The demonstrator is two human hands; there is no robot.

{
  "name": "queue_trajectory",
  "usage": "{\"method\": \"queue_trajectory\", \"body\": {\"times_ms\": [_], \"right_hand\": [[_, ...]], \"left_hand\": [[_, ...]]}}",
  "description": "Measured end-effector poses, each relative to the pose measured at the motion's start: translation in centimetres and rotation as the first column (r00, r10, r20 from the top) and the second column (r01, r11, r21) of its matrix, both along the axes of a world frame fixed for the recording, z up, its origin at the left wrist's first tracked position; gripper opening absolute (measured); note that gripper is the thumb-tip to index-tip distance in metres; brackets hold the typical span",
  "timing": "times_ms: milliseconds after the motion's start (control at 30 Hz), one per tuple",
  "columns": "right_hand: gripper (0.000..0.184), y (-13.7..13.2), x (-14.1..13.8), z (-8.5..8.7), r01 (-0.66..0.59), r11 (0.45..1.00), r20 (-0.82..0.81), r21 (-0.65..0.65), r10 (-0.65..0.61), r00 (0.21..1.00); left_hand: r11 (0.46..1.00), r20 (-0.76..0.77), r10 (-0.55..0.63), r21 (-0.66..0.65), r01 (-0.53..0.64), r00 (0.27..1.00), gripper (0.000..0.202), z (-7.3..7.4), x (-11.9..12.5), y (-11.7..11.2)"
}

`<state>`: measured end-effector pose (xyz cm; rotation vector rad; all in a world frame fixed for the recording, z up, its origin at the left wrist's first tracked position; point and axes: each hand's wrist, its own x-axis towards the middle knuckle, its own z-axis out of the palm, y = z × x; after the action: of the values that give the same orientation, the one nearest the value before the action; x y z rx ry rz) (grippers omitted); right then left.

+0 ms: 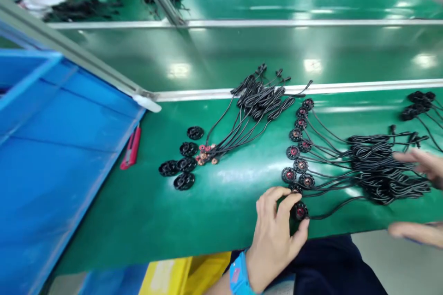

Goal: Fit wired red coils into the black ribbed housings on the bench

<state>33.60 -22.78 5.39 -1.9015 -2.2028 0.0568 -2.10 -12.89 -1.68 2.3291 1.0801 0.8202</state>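
Note:
My left hand [275,233], with a blue band on its wrist, curls its thumb and fingertips around a round black disc [300,211] with a red centre and a black cable. This disc lies at the near end of an uneven column of similar discs [293,152]. Their cables run right into a pile of bundled black cables [372,152]. By the right edge, my right hand [429,164] is blurred and partly out of frame. Its fingers and thumb are spread apart beside the bundles, and nothing shows between them.
More coiled cables [259,99] with small red and copper-coloured ends lie left of centre, beside several loose black discs [185,164]. A red box cutter [131,147] rests by a large blue bin [69,147]. A yellow bin [166,276] stands below the table's front edge.

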Motion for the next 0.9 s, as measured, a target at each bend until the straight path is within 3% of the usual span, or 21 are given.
{"method": "queue_trajectory", "body": {"times_ms": [67,167,300,433,567,733,900], "right_hand": [[0.127,0.8,2.2,-0.6,0.082,0.995,0.118,-0.06,-0.075,0.99],[0.152,2.8,4.5,-3.1,0.111,0.974,0.246,-0.197,-0.06,0.967],[0.159,5.5,6.3,-5.5,0.069,0.959,0.222,-0.275,-0.007,0.975],[0.144,6.0,6.5,-5.5,0.02,0.964,0.2,-0.265,0.035,0.979],[0.125,3.6,5.6,-6.3,0.032,0.99,0.22,-0.135,-0.001,0.976],[0.107,0.1,4.2,-7.9,0.142,0.99,0.274,0.019,-0.142,0.951],[0.084,-1.8,4.0,-8.3,0.29,0.955,0.316,0.067,-0.296,0.901]], "left_hand": [[1.0,-0.091,-0.02,0.017,0.021,0.996,0.064,-0.1,-0.1,0.3],[0.997,-0.23,-0.071,0.004,0.074,0.971,0.104,-0.6,-0.1,0.9],[0.996,-0.303,-0.089,-0.021,0.086,0.949,0.125,-1.7,0.0,1.5],[0.992,-0.303,-0.124,-0.058,0.112,0.945,0.132,-1.9,0.0,2.0],[0.978,-0.325,-0.206,-0.105,0.182,0.923,0.146,-1.5,-0.1,3.3],[0.93,-0.349,-0.368,-0.14,0.34,0.862,0.149,-1.3,1.0,7.0],[0.863,-0.351,-0.501,-0.135,0.487,0.791,0.142,-1.3,5.0,11.6]]}}
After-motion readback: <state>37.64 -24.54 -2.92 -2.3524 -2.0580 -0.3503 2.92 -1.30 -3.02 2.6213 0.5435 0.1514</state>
